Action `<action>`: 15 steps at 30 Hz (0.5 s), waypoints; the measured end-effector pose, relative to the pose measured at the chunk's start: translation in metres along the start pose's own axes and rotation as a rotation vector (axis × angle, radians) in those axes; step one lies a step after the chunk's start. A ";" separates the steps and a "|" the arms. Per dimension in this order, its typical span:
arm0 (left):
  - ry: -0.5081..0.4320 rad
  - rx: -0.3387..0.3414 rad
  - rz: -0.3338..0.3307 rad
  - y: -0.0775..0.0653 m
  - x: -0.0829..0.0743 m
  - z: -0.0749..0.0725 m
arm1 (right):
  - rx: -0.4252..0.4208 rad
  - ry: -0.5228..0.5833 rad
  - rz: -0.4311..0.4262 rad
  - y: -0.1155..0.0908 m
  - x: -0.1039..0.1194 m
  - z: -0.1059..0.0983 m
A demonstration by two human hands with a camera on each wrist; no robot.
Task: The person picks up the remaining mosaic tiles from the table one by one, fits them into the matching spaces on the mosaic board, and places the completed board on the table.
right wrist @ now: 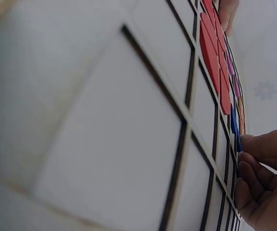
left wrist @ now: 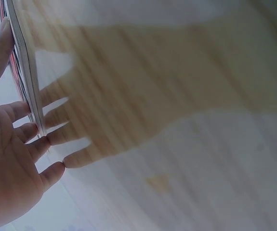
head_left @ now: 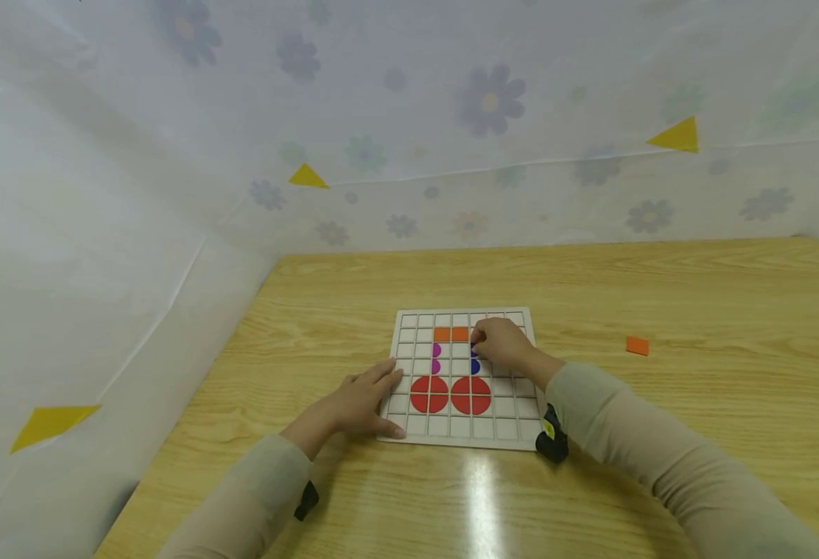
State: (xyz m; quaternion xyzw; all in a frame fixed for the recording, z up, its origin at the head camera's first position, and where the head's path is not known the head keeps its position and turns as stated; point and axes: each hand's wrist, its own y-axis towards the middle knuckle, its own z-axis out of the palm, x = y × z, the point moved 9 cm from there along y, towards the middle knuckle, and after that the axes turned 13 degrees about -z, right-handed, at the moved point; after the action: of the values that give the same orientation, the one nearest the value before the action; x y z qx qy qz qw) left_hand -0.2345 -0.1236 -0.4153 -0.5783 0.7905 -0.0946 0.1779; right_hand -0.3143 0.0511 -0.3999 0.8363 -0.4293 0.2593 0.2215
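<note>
A white square-grid board (head_left: pixel 440 425) lies on the table, holding several coloured pieces. Two red discs (head_left: pixel 428 394) made of quarter pieces sit toward its front. Beyond them are two magenta half-circles (head_left: pixel 436 366) at left and two blue half-circles (head_left: pixel 475 366) at right, below orange squares (head_left: pixel 451 334). My left hand (head_left: pixel 359 400) rests along the board's left edge, fingers spread and fairly straight, thumb at the near corner. With curled fingers, my right hand (head_left: pixel 507 341) pinches at the farther blue half-circle (right wrist: pixel 239 143), partly hiding it.
A loose orange piece (head_left: pixel 636 345) lies on the wooden table (head_left: pixel 730 310), right of the board. Flower-patterned white sheeting (head_left: pixel 409 101) with yellow triangles surrounds the table's back and left. A black wrist device (head_left: pixel 552 439) hangs by the board's near right corner.
</note>
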 end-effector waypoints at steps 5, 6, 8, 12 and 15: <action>0.005 -0.001 0.002 0.000 0.000 -0.001 | 0.001 0.006 0.008 -0.001 0.001 0.001; 0.004 -0.001 0.003 -0.001 0.000 -0.001 | 0.001 0.004 0.008 -0.001 0.001 0.001; 0.002 0.000 0.005 -0.001 -0.001 -0.001 | 0.002 -0.002 0.011 -0.001 0.001 0.000; 0.001 0.003 0.006 -0.001 -0.001 -0.002 | 0.012 0.008 0.020 -0.002 0.001 -0.001; 0.004 -0.001 0.005 -0.001 -0.001 -0.002 | 0.019 0.023 0.024 -0.004 0.002 -0.002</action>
State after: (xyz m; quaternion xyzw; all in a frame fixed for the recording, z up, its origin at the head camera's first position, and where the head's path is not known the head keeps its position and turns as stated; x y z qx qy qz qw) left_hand -0.2339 -0.1231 -0.4125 -0.5761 0.7924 -0.0950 0.1765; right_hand -0.3101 0.0535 -0.3978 0.8301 -0.4343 0.2757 0.2152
